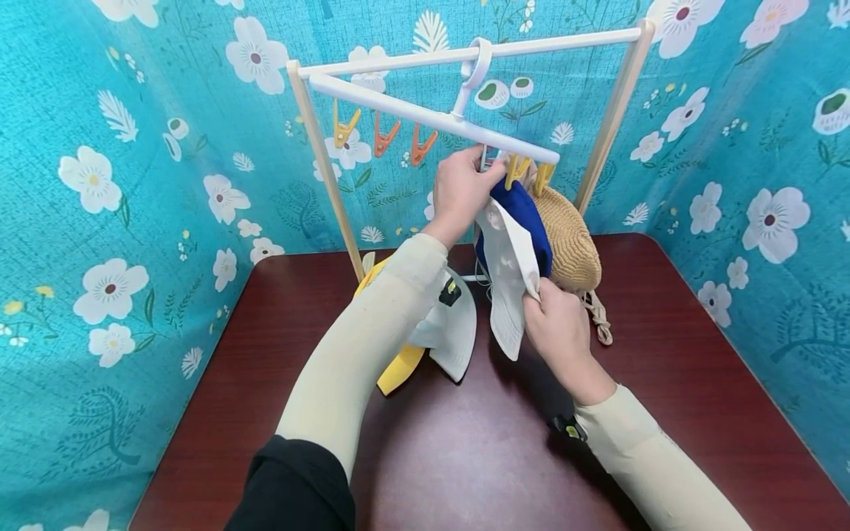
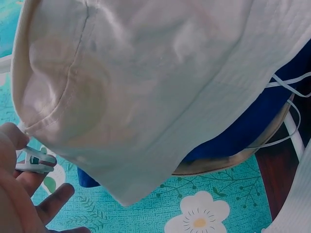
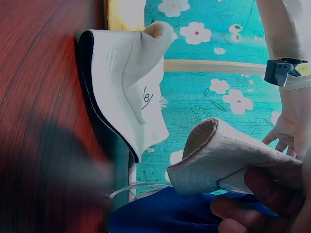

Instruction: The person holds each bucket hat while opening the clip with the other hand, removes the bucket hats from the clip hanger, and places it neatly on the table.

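Note:
A white bucket hat hangs under the right half of a white hanger bar. My left hand is up at the bar and pinches a pale clothespin at the hat's upper corner. Lower down, my right hand grips the hat's brim between thumb and fingers. Directly behind it hangs a blue hat with white cords, below a yellow clothespin. A woven straw hat hangs farthest right at another yellow clothespin.
A wooden rack carries the hanger, which hangs at an angle. On the left half dangle one yellow-orange clothespin and two orange clothespins. Another white bucket hat and a yellow hat stand on the dark red table.

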Demonstrator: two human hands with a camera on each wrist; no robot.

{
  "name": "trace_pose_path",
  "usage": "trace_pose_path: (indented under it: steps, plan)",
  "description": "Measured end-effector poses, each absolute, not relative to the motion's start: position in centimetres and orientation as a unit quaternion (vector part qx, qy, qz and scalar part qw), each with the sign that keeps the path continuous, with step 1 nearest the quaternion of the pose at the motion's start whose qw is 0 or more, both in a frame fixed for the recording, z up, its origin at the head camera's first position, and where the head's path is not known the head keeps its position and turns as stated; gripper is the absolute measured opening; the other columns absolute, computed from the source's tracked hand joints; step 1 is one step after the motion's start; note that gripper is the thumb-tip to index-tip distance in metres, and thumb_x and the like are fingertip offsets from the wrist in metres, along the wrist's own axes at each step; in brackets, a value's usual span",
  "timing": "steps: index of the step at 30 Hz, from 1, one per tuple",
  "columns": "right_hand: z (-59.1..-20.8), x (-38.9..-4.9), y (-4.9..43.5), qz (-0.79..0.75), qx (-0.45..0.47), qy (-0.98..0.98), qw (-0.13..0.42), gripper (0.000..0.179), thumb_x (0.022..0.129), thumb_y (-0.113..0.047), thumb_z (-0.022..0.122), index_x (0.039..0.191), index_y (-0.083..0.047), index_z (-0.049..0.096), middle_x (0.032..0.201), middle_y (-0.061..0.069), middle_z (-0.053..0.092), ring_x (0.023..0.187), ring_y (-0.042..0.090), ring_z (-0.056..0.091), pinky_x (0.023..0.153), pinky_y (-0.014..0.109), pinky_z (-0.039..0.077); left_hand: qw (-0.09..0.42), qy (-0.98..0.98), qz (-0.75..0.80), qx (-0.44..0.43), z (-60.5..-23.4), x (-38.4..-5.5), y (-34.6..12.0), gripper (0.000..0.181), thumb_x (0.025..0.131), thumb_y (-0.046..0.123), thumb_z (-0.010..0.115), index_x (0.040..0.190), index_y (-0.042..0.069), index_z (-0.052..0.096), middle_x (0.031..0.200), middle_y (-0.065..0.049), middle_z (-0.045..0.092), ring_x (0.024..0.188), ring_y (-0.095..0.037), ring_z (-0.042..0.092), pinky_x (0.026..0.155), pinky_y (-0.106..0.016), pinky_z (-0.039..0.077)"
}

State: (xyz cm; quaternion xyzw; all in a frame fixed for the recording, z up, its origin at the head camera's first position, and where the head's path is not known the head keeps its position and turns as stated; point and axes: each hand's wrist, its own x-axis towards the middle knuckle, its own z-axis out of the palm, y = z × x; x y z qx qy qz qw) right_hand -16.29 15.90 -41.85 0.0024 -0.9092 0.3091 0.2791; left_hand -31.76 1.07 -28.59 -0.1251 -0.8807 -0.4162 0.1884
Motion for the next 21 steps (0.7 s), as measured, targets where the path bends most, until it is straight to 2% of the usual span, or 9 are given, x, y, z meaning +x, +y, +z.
trace_pose_path:
  steps: [6,14,21]
  plan:
    - [-41.76,-16.06,15.94,0.311,0.005,-0.911,0.272,0.023,0.094,-0.020,0.051,0.071,-0.016,0.050,0.064,0.010,0.062,0.052,0.037,0.053,0.045,0.046,0.035,0.178,-0.887,-0.408,-0.124,-28.49,-31.82,0.84,0.037,0.099,0.042,0.065,0.075,0.017,0.051,0.059,0.003,0.039,0.053,-0.015,0.037,0.049,-0.025,0.024]
    - [-41.48,-15.72,15.80,0.310,0.007,-0.915,0.258,0.023,0.093,-0.018,0.051,0.070,-0.016,0.050,0.062,0.009,0.060,0.053,0.035,0.053,0.046,0.045,0.035,0.163,-0.893,-0.399,-0.130,-28.23,-31.86,0.59,0.029,0.098,0.045,0.066,0.084,0.020,0.063,0.061,0.004,0.041,0.054,-0.014,0.037,0.050,-0.025,0.025]
    - [-41.16,-15.54,15.60,0.309,0.009,-0.919,0.244,0.024,0.093,-0.019,0.051,0.070,-0.017,0.049,0.063,0.007,0.059,0.054,0.034,0.053,0.047,0.044,0.035,0.158,-0.890,-0.405,-0.141,-28.06,-32.06,0.37,0.029,0.098,0.043,0.069,0.085,0.017,0.063,0.061,0.004,0.042,0.056,-0.014,0.038,0.051,-0.025,0.025]
